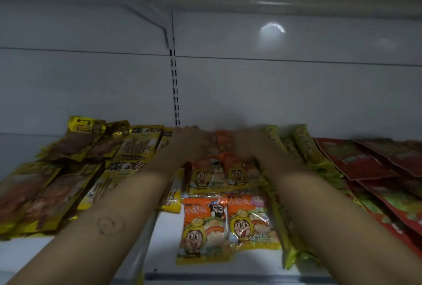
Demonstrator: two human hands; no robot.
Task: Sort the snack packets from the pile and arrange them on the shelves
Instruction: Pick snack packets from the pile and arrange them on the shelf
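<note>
Both my arms reach deep onto a white shelf [205,268]. My left hand [190,142] and my right hand [247,143] rest on the back end of a column of orange-and-yellow snack packets [217,170] with a cartoon face, fingers curled on the rearmost packets. Whether they grip a packet is blurred. Two more of these orange packets [228,225] lie side by side at the front, between my forearms.
Yellow packets with brown sticks [134,147] fill the left of the shelf. Yellow-green long packets [303,145] run along the right of the orange column, and red packets [370,161] overlap further right. A slotted upright [174,88] divides the white back wall.
</note>
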